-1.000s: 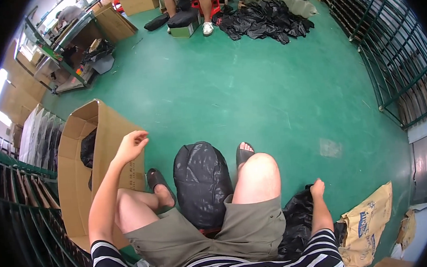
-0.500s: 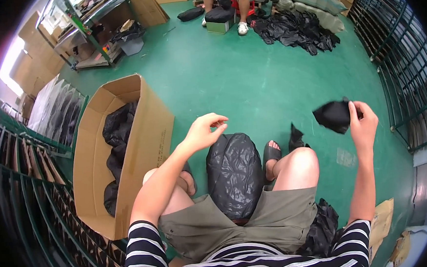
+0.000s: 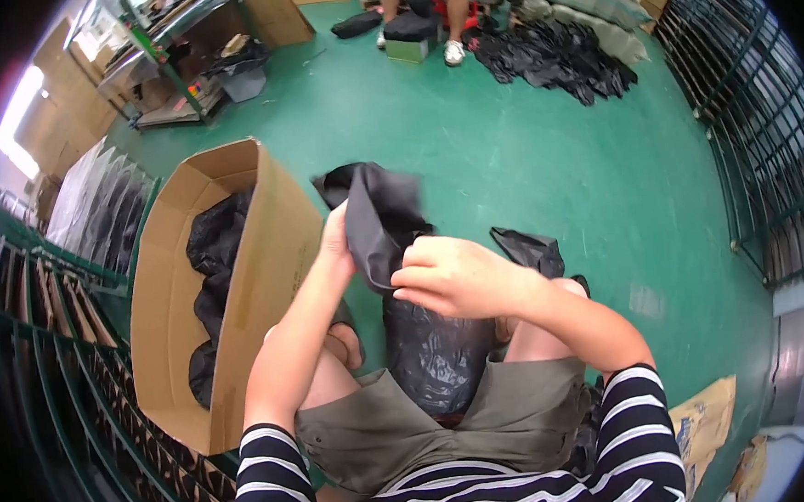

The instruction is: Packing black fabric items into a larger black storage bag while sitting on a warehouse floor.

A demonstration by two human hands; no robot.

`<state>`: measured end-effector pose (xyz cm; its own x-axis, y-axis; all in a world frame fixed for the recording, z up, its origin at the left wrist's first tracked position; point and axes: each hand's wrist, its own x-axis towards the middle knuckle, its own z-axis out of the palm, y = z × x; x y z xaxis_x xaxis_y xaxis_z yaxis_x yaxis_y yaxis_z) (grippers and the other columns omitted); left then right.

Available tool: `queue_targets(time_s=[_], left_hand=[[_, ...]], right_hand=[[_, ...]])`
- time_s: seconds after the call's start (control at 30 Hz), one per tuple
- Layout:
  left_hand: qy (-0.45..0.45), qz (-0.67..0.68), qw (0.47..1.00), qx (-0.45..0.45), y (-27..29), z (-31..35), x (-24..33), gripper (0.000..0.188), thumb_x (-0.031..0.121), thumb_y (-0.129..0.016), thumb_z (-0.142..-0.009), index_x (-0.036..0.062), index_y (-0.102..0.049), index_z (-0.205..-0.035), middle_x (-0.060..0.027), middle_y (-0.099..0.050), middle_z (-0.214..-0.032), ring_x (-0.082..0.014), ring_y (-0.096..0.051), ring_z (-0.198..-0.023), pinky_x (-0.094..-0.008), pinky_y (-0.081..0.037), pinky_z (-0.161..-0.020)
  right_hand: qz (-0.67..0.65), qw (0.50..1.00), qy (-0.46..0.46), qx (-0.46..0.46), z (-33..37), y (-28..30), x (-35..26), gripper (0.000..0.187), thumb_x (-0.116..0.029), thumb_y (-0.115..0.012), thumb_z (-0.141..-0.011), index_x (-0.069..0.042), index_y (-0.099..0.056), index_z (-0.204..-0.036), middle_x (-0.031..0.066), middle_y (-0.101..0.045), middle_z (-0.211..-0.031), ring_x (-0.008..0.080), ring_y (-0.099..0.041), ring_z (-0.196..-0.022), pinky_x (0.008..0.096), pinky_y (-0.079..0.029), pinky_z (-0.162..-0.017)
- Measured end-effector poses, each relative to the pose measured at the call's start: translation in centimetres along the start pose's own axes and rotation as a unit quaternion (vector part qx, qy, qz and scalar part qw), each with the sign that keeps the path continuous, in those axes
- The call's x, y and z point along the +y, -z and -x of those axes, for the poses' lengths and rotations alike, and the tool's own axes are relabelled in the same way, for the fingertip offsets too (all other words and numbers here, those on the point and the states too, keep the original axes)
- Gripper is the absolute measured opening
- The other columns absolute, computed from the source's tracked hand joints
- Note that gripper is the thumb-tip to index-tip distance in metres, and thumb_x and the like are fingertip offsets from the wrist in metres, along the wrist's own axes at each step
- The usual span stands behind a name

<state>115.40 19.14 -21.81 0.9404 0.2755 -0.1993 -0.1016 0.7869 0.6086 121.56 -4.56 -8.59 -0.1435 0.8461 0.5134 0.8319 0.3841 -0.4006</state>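
Above the far end of a plump, shiny black plastic-wrapped bundle (image 3: pixel 438 355), both hands grasp a matt black, floppy sheet (image 3: pixel 370 221): left hand (image 3: pixel 337 241) at its side, right hand (image 3: pixel 454 274) pinching its near edge. Probably light, soft, slightly slippery; edges offer the best hold. Left of the bundle, a brown cardboard carton's wall (image 3: pixel 277 236) limits reach; beyond the bundle, green floor (image 3: pixel 451 142) gives room.

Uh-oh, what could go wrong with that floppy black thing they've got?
The limp black sheet could twist or slip, since it hangs folded between the left hand and right hand. It might also snag on the black plastic-wrapped bundle just below. And the loose black piece on the floor could make a foot slip.
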Motion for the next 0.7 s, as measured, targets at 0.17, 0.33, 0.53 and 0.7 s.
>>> queue_targets(time_s=[0.17, 0.33, 0.53, 0.7], left_hand=[[-0.081, -0.007, 0.989, 0.12, -2.0, 2.3, 3.4, 0.034, 0.019, -0.06, -0.088, 0.0044, -0.055, -0.119, -0.0088, -0.061, -0.119, -0.0247, -0.058, -0.108, -0.0426, -0.042, -0.101], [-0.138, -0.01, 0.982, 0.128, -2.4, 2.4, 4.2, 0.04, 0.02, -0.058, -0.091, 0.0043, -0.051, -0.128, -0.0089, -0.058, -0.126, -0.0253, -0.054, -0.115, -0.0417, -0.039, -0.105], [-0.17, -0.093, 0.963, 0.186, -0.8, 3.5, 4.3, 0.036, 0.016, -0.053, -0.095, 0.001, -0.051, -0.128, -0.0079, -0.057, -0.126, -0.0212, -0.055, -0.114, -0.0356, -0.042, -0.102], [-0.207, -0.182, 0.927, 0.254, -1.6, 4.2, 3.5, 0.044, 0.014, -0.058, -0.093, 0.0068, -0.044, -0.134, -0.0049, -0.054, -0.129, -0.0194, -0.053, -0.116, -0.0356, -0.043, -0.1]], right_hand=[[-0.081, 0.948, -0.289, 0.108, 8.2, 3.0, 9.2, 0.021, -0.021, -0.065, -0.086, -0.003, -0.068, -0.096, 0.0102, -0.066, -0.09, 0.0222, -0.064, -0.083, 0.0344, -0.051, -0.073], [0.007, 0.756, -0.603, 0.255, 30.0, -1.9, 23.9, 0.026, -0.026, -0.067, -0.086, -0.001, -0.07, -0.094, 0.0095, -0.071, -0.083, 0.0142, -0.064, -0.076, 0.0308, -0.051, -0.07], [0.041, 0.658, -0.752, 0.009, 45.2, -14.5, 27.6, 0.029, -0.032, -0.071, -0.074, -0.01, -0.073, -0.092, 0.0128, -0.071, -0.09, 0.0252, -0.069, -0.084, 0.0357, -0.053, -0.078], [0.051, 0.641, -0.761, -0.089, 46.9, -19.2, 28.3, 0.042, -0.034, -0.069, -0.076, -0.014, -0.068, -0.113, 0.0162, -0.063, -0.117, 0.0322, -0.05, -0.124, 0.0356, -0.041, -0.103]])
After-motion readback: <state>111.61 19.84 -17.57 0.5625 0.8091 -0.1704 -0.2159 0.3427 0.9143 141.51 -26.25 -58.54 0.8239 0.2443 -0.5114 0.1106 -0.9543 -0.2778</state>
